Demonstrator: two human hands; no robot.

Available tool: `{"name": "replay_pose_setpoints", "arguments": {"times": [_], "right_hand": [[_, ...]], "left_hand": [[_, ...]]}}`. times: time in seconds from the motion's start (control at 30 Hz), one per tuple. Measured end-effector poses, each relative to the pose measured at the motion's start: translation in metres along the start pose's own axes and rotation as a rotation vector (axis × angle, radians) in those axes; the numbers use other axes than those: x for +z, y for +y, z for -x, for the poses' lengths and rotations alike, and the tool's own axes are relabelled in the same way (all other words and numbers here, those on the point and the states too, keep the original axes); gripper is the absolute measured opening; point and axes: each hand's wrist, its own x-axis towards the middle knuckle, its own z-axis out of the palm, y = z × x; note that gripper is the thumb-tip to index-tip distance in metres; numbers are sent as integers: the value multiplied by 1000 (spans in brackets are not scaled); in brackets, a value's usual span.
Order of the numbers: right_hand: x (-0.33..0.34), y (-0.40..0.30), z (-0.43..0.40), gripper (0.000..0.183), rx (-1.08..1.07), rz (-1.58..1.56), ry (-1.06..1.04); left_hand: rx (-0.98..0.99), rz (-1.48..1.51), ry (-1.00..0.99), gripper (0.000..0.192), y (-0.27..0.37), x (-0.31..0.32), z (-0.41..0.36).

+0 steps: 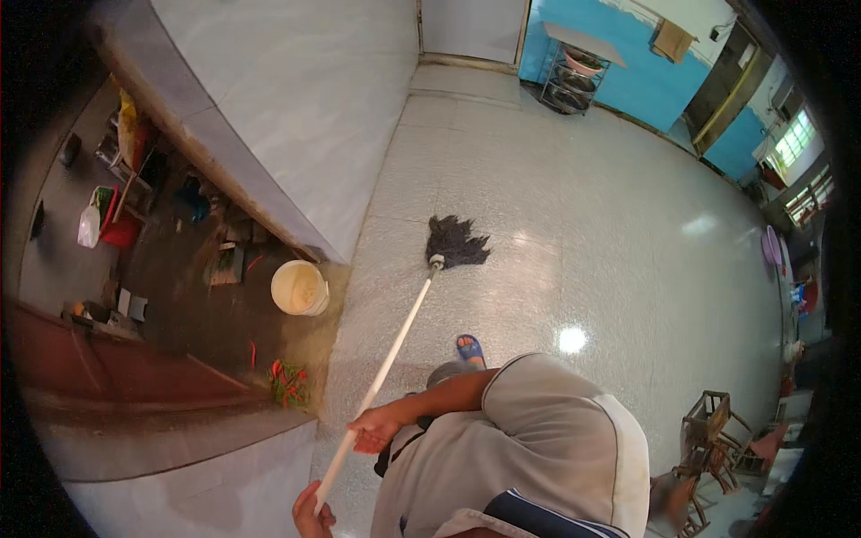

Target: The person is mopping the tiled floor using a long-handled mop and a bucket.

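A mop with a dark grey string head [457, 241] rests on the shiny tiled floor, its strands fanned out away from me. Its long white handle [397, 346] slants back towards my lower left. My right hand [377, 428], reaching across my body, grips the handle partway up. Close to the top end of the handle, my left hand [313, 512] is wrapped around it at the bottom of the view. My foot in a blue slipper [469, 348] shows behind the mop head; the other foot is hidden.
Left of the handle, a white bucket [300, 288] stands in a doorway beside red and green peppers [289, 383]. A white wall [316, 121] ends there. A metal rack [572, 77] holds basins at the back. Wooden chairs [706, 437] stand at right.
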Motion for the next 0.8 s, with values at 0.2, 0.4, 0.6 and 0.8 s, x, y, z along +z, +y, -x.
{"name": "replay_pose_setpoints", "arguments": {"times": [0.2,0.4,0.6,0.8], "right_hand": [[24,10,-10,53,174,230,-154],[-5,7,7,49,23,135,-67],[-25,-36,64,44,-322,190,234],[-90,-107,107,37,-836,-90,832]], "left_hand": [[-13,48,91,31,-26,-33,22],[31,163,86,30,-38,7,8],[-57,323,1,30,-22,76,-56],[-86,371,-312,30,12,179,-143]]}}
